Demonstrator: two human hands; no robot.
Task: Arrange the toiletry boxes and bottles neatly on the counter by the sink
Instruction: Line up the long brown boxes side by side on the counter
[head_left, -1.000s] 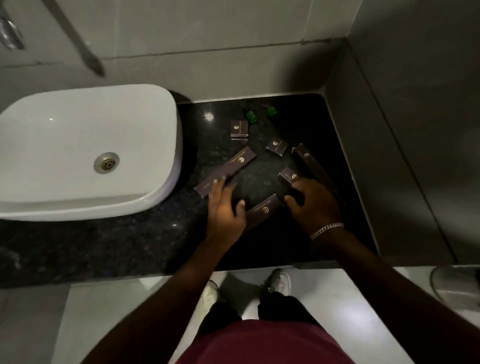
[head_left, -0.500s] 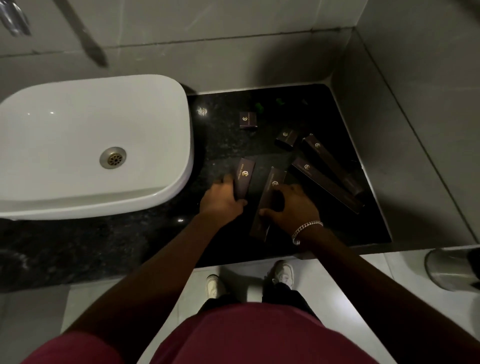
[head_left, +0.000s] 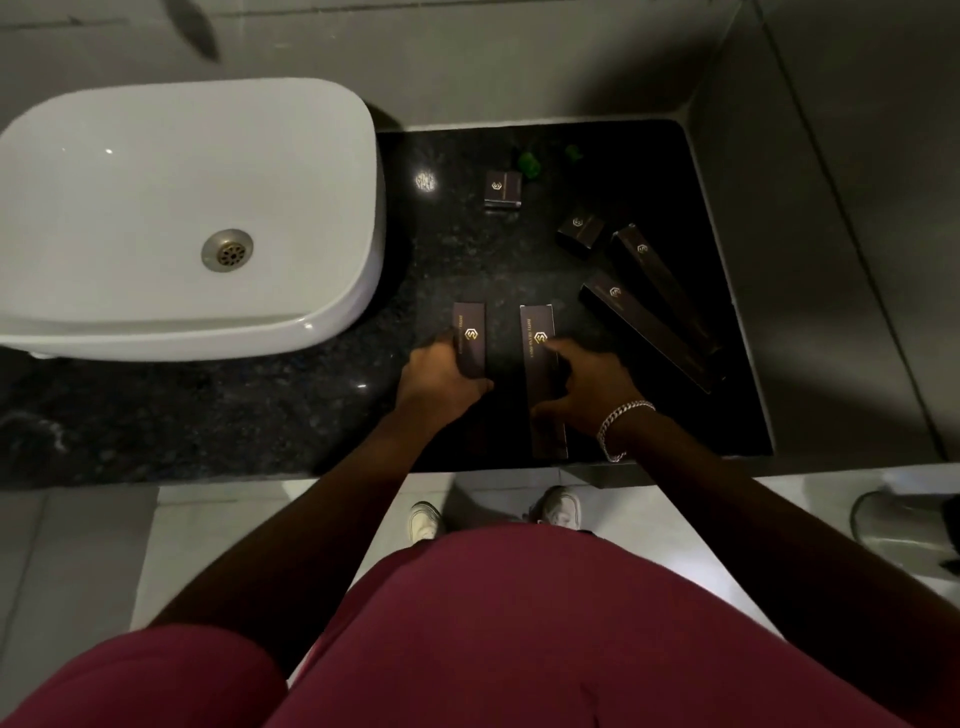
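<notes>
Dark brown toiletry boxes with gold logos lie on the black granite counter (head_left: 260, 415). My left hand (head_left: 441, 382) grips a short box (head_left: 470, 327) that points straight away from me. A long box (head_left: 540, 374) lies parallel beside it, with my right hand (head_left: 592, 389) holding it, forefinger on top. Two more long boxes (head_left: 641, 332) (head_left: 662, 286) lie slanted at the right. Two small boxes (head_left: 503, 188) (head_left: 580, 228) sit farther back. Two green bottle caps (head_left: 530, 163) (head_left: 573, 152) show dimly near the back wall.
A white basin (head_left: 182, 218) with a metal drain stands on the counter's left half. Tiled walls close off the back and right side. The counter's front edge runs just below my wrists. A metal bin (head_left: 904, 535) stands on the floor at the right.
Both hands have turned their boxes from slanted to straight, side by side. The view has shifted slightly.
</notes>
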